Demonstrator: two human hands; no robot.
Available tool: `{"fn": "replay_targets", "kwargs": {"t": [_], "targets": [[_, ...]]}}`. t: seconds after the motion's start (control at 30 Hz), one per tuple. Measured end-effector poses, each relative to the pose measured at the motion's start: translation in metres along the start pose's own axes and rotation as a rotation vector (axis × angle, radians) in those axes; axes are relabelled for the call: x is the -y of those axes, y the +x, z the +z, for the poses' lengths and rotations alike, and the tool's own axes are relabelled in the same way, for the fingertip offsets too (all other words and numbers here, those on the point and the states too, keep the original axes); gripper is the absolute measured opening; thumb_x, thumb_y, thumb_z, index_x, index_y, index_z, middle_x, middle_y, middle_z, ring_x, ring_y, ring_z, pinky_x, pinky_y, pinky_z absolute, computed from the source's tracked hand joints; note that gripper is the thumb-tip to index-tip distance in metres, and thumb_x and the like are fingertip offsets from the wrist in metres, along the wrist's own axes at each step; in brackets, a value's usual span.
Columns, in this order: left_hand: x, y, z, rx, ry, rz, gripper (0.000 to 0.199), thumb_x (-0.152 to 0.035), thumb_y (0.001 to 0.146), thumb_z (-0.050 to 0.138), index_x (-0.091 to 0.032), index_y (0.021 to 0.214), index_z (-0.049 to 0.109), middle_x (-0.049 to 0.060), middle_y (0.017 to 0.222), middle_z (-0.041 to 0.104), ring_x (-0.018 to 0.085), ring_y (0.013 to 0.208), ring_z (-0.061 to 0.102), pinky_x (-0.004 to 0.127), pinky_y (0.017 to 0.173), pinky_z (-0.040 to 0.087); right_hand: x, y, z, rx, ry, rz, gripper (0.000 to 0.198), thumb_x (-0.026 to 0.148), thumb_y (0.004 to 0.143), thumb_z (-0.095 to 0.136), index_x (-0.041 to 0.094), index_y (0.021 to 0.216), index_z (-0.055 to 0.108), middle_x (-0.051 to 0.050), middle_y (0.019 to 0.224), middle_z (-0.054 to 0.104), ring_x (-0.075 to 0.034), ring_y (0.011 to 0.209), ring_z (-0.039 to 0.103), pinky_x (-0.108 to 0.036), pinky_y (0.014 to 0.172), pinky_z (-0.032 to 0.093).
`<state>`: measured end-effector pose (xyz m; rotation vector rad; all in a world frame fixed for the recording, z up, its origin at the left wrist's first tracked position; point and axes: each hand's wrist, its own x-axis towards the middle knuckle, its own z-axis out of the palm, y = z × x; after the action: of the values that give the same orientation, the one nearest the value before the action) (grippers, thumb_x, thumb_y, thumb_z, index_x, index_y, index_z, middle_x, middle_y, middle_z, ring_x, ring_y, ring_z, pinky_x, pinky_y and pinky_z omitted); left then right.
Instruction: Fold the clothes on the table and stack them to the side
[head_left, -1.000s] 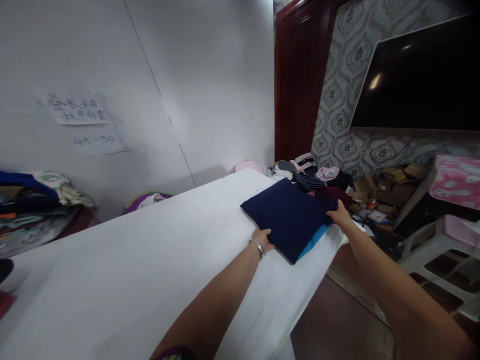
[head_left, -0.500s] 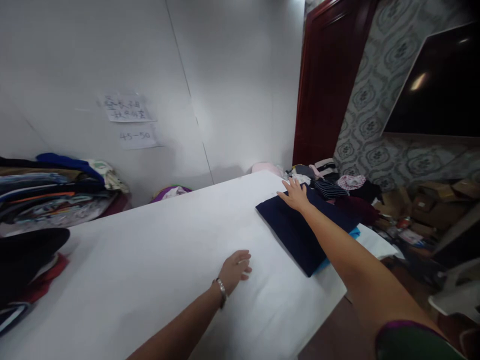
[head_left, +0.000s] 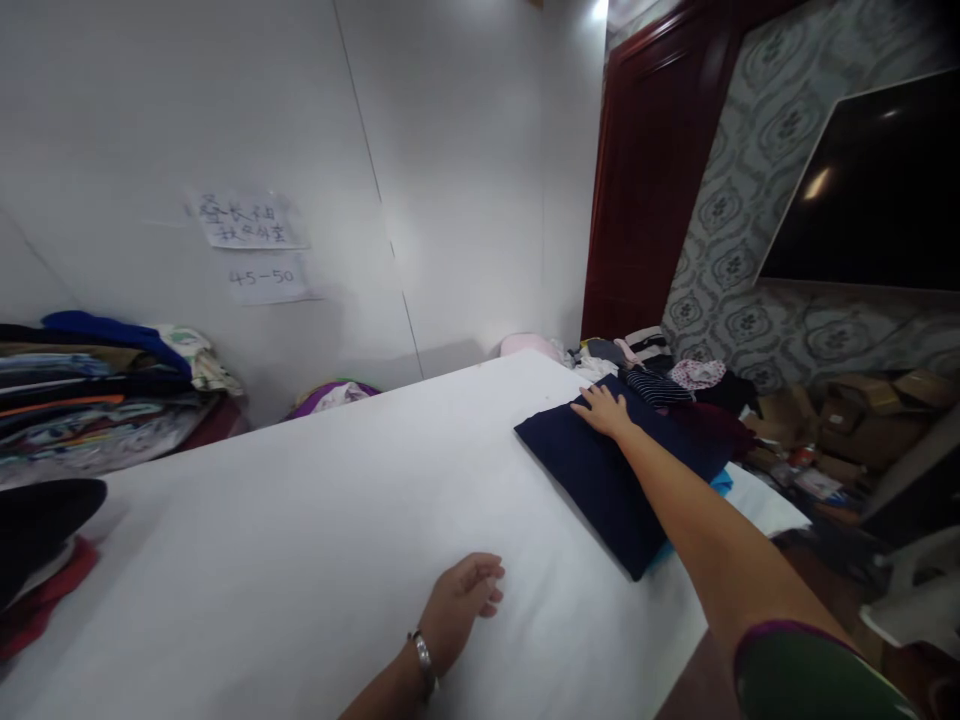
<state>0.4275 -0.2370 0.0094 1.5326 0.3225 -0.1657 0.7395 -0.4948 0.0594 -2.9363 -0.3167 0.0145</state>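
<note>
A folded navy garment point(head_left: 592, 475) lies at the right end of the white table, with a bright blue fabric edge point(head_left: 721, 482) showing from under it. My right hand point(head_left: 604, 412) rests on the navy garment near its far edge, fingers spread and palm down. Over the bare white tabletop, left of the garment and apart from it, is my left hand point(head_left: 459, 605). Its fingers are loosely bent, with nothing between them, and a silver bracelet point(head_left: 421, 655) circles the wrist.
Stacked folded clothes point(head_left: 97, 385) stand beyond the table at left, and a black and red pile point(head_left: 45, 550) sits on its left end. Loose clothes point(head_left: 660, 375) lie past the far right edge. Cardboard boxes point(head_left: 862, 420) and a white chair point(head_left: 915, 590) are at right.
My left hand has drawn back toward me. My right hand still lies on the navy garment, now flatter and slightly farther right in view. The view has shifted slightly.
</note>
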Motion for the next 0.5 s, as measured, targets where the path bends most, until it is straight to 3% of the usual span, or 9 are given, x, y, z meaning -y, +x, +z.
{"fn": "replay_targets", "kwargs": {"t": [0.07,0.17,0.23,0.33,0.5], "targets": [[0.001,-0.001,0.0,0.011,0.011,0.011,0.036,-0.039,0.059,0.067,-0.017,0.088,0.063,0.005,0.09,0.067,0.014,0.069,0.06,0.028,0.062,0.048,-0.02,-0.004,0.001,-0.041,-0.018,0.115,0.067,0.061,0.091,0.02,0.025,0.148,0.019,-0.008,0.157,0.01,-0.029,0.143,-0.002,-0.058,0.109,0.0],[0.004,-0.002,0.002,0.007,0.039,0.019,0.034,-0.038,0.06,0.065,-0.018,0.088,0.063,0.004,0.09,0.067,0.014,0.069,0.059,0.028,0.062,0.047,-0.048,-0.008,0.011,0.021,-0.011,0.26,0.068,0.061,0.09,0.025,0.026,0.147,0.025,-0.009,0.155,0.019,-0.032,0.141,0.013,-0.06,0.108,0.012],[0.005,-0.002,0.003,0.005,0.052,0.022,0.031,-0.036,0.061,0.064,-0.018,0.087,0.063,0.003,0.088,0.067,0.013,0.068,0.058,0.027,0.061,0.046,-0.058,-0.009,0.015,0.062,0.003,0.284,0.067,0.061,0.089,0.027,0.025,0.146,0.028,-0.009,0.153,0.025,-0.033,0.138,0.024,-0.06,0.106,0.021],[0.007,-0.001,0.004,0.006,0.04,0.038,0.027,-0.032,0.063,0.062,-0.018,0.085,0.063,0.002,0.087,0.066,0.011,0.066,0.057,0.026,0.06,0.046,-0.057,-0.008,0.011,0.065,0.001,0.299,0.065,0.059,0.09,0.028,0.025,0.144,0.033,-0.009,0.151,0.029,-0.033,0.136,0.028,-0.062,0.105,0.023],[0.015,0.006,0.011,0.003,-0.035,0.073,0.021,-0.023,0.064,0.062,-0.015,0.084,0.063,0.002,0.082,0.065,0.009,0.062,0.056,0.024,0.058,0.045,-0.028,-0.017,0.002,0.02,-0.034,0.233,0.061,0.051,0.092,0.026,0.018,0.142,0.036,-0.013,0.147,0.037,-0.033,0.136,0.03,-0.061,0.104,0.025]]}}
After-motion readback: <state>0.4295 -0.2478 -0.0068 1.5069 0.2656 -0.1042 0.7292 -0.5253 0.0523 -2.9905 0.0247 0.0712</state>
